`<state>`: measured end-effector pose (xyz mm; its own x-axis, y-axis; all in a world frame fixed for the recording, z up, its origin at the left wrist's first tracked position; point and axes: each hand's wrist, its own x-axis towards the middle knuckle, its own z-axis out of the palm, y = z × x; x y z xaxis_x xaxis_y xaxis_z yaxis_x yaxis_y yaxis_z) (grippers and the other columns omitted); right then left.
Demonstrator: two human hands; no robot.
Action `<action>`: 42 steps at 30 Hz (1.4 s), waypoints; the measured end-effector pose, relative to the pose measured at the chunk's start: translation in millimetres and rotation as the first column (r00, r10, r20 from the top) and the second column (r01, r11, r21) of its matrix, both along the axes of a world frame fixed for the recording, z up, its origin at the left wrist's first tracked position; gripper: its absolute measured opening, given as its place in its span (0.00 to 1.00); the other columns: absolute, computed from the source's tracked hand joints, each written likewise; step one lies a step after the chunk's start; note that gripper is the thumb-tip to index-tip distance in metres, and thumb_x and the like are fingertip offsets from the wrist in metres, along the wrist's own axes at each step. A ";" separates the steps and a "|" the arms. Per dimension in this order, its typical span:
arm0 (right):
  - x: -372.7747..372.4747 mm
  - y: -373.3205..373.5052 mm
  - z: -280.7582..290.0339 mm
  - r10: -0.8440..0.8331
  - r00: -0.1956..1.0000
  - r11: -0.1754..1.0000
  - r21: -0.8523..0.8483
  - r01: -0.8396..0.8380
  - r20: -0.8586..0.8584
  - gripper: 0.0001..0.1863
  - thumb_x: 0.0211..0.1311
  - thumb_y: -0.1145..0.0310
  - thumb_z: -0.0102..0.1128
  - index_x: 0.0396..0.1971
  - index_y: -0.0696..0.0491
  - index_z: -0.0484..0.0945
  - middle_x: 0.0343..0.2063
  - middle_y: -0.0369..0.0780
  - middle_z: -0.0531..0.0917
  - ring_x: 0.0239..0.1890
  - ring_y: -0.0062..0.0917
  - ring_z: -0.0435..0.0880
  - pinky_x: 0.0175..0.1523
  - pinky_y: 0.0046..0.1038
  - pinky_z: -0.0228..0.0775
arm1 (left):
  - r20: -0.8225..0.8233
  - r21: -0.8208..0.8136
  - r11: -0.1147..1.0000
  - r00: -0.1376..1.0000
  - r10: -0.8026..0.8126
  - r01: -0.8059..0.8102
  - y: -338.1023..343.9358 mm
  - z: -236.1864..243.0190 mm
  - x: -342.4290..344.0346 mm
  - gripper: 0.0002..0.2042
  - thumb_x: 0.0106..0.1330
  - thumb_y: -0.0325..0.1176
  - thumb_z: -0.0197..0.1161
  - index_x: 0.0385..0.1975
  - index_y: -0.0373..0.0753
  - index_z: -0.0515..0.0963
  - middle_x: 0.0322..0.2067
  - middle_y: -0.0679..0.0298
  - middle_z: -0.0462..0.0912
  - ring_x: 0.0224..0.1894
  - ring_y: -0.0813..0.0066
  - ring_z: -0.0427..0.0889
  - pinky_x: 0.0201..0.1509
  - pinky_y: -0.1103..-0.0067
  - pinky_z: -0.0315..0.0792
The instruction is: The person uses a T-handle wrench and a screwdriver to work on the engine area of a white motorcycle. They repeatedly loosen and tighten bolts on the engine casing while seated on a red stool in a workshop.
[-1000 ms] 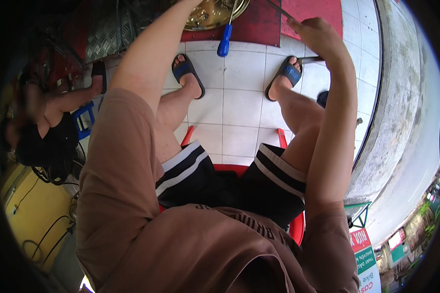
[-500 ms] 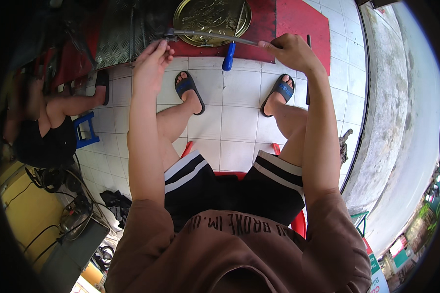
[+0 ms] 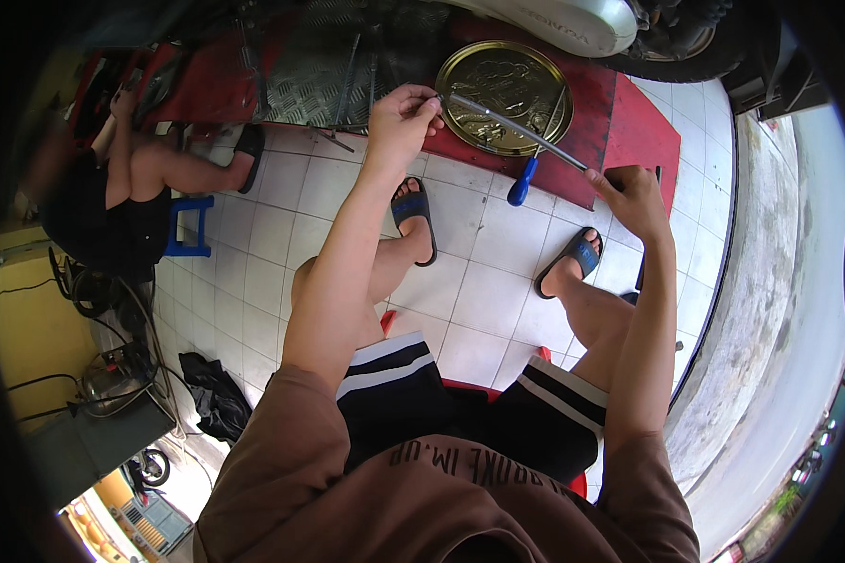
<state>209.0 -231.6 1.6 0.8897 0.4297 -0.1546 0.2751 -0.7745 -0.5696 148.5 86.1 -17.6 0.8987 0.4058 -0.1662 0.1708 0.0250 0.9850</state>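
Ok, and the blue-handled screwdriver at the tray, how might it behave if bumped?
The screwdriver could tip or slip off fairly easily, since its handle juts past the front edge of the red platform. It may pivot when pushed, as its shaft lies across the rim of the round tray. It should feel stiff: the slim shaft looks straight and metallic.

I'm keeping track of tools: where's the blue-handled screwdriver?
In the head view's upper part, right of centre: the blue-handled screwdriver has its shaft over the round gold tray, its handle past the near edge of the red platform.
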 end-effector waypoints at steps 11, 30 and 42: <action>-4.8 -2.6 3.9 0.038 0.999 0.999 0.028 -0.039 0.019 0.27 0.58 0.51 0.64 0.14 0.63 0.79 0.07 0.43 0.71 0.10 0.25 0.66 0.21 0.33 0.59 | 0.079 0.224 0.965 0.985 -0.154 0.133 10.3 -7.1 1.3 0.05 0.62 0.23 0.59 0.36 0.33 0.79 0.24 0.65 0.82 0.23 0.82 0.77 0.27 0.84 0.70; -21.9 21.9 -9.7 -0.038 0.998 0.991 0.131 0.031 0.050 0.24 0.60 0.56 0.62 0.15 0.62 0.77 0.07 0.44 0.66 0.10 0.29 0.61 0.21 0.32 0.57 | 0.015 -0.631 0.771 0.992 0.128 -0.090 -0.5 -5.2 6.4 0.07 0.65 0.32 0.64 0.36 0.37 0.76 0.31 0.66 0.79 0.33 0.79 0.78 0.35 0.83 0.72; -72.6 115.5 -28.6 0.090 0.737 0.829 0.461 0.317 -0.670 0.22 0.73 0.59 0.42 0.23 0.58 0.72 0.12 0.33 0.69 0.11 0.18 0.68 0.19 0.24 0.64 | 0.098 -0.022 0.898 0.893 0.439 -0.440 -8.5 -35.2 102.6 0.10 0.55 0.35 0.69 0.31 0.34 0.83 0.29 0.53 0.85 0.32 0.62 0.85 0.39 0.73 0.77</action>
<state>136.4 -116.1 -27.0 0.6997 0.5220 -0.4878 -0.3826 -0.3028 -0.8729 251.2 77.6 -52.8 0.6403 0.7633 -0.0858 0.0453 0.0741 0.9962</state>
